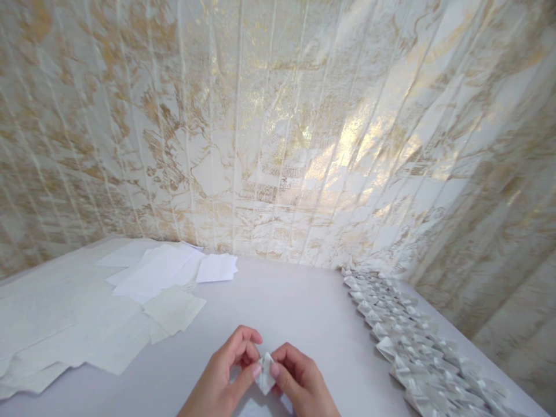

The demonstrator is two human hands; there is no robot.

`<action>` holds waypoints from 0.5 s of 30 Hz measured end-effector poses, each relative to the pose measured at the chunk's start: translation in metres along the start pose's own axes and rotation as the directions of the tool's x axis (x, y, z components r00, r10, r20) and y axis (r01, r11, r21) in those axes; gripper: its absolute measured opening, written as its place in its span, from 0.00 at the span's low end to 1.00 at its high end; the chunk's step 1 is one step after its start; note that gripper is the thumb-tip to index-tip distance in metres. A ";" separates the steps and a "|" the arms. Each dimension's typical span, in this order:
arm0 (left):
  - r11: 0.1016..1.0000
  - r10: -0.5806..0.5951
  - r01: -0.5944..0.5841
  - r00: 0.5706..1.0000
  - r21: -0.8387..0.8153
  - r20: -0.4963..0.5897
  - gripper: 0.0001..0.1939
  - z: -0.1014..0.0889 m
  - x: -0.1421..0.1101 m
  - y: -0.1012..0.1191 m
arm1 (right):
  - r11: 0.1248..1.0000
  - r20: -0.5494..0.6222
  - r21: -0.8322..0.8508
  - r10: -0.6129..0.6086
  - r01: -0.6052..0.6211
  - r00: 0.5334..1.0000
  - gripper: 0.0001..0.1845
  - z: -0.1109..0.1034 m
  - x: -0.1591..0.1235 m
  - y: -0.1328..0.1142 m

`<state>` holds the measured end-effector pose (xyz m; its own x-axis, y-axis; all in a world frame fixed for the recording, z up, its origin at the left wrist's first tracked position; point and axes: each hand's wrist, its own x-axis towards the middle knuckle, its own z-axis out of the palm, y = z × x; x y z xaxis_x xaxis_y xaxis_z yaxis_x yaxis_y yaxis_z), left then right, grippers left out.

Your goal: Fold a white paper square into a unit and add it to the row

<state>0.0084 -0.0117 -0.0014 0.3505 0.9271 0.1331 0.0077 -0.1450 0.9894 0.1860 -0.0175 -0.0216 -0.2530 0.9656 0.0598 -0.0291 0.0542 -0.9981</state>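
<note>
A small folded piece of paper [266, 376], pale grey-white and pointed at its top and bottom, is held up between my two hands near the front of the table. My left hand [232, 368] pinches its left edge with thumb and fingers. On the other side, my right hand [299, 376] grips the right edge, its thumb pressed on the near face. The fingertips behind the paper are partly hidden.
Several rows of folded paper pieces [417, 347] line the table's right side. Large paper sheets [78, 313] spread over the left, with white sheets [160, 269] and a small white stack [216, 268] farther back. A patterned curtain [260, 145] hangs behind the white table [282, 301].
</note>
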 end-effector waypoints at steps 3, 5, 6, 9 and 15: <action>1.000 -0.017 0.017 0.999 0.007 0.031 0.11 0.001 -0.001 0.000 | 0.995 0.011 -0.078 0.057 -0.056 0.998 0.33 -0.002 -0.001 -0.005; 0.999 -0.037 0.036 0.998 0.017 0.053 0.12 0.001 -0.002 0.002 | 0.995 -0.002 -0.090 0.050 -0.050 0.999 0.31 -0.004 -0.003 -0.006; 0.999 -0.047 0.045 0.997 0.027 0.062 0.13 0.001 -0.002 0.003 | 0.995 -0.010 -0.088 0.037 -0.037 0.999 0.30 -0.004 -0.003 -0.006; 0.991 -0.062 0.051 0.994 0.125 0.086 0.14 0.002 -0.001 0.008 | 0.997 -0.040 -0.083 -0.004 0.001 0.999 0.28 -0.005 -0.004 -0.007; 0.971 -0.041 0.025 0.997 0.238 0.063 0.19 0.002 0.000 0.018 | 0.984 -0.029 -0.173 -0.048 0.042 0.998 0.31 -0.001 -0.005 -0.010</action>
<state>0.0105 -0.0154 0.0158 0.4086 0.9084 0.0880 0.2394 -0.1998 0.9501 0.1882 -0.0231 -0.0118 -0.2232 0.9689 0.1068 0.1277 0.1377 -0.9822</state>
